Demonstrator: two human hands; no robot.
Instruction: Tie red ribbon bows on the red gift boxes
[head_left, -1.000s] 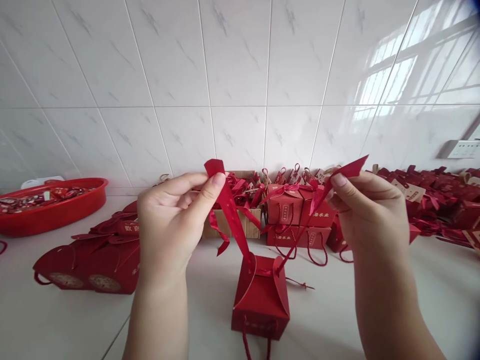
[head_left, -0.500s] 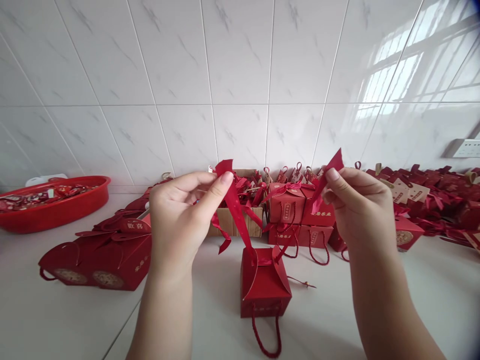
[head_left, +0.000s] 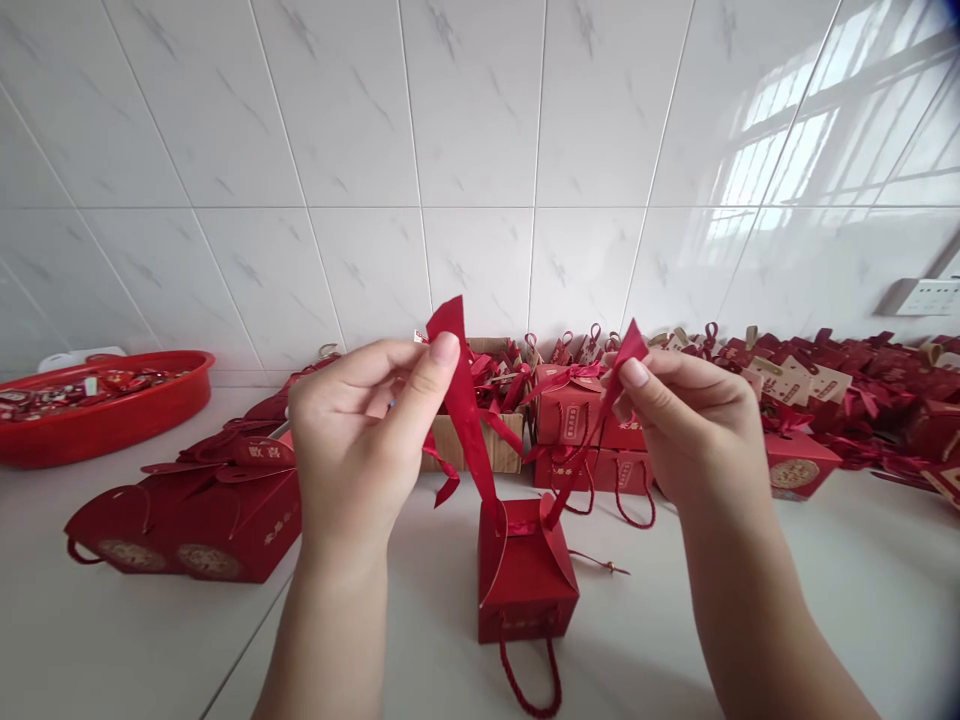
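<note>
A small red gift box (head_left: 526, 585) with a cord handle stands on the white counter (head_left: 825, 600) in front of me. A red ribbon (head_left: 466, 420) runs up from its top in two ends. My left hand (head_left: 360, 440) pinches the left end between thumb and forefinger. My right hand (head_left: 690, 425) pinches the right end, held up and slightly to the right of the box. Both ends are pulled taut above the box.
Flat unfolded red boxes (head_left: 202, 500) lie at the left. A red tray (head_left: 105, 405) of small items sits far left. Finished red boxes (head_left: 592, 430) and a cardboard box (head_left: 480, 440) stand against the tiled wall, with more red boxes (head_left: 862, 400) along the right.
My right hand has moved left, closer to the box, gripping the ribbon nearer its tip. The left ribbon end now stands higher. The box has shifted slightly away from me.
</note>
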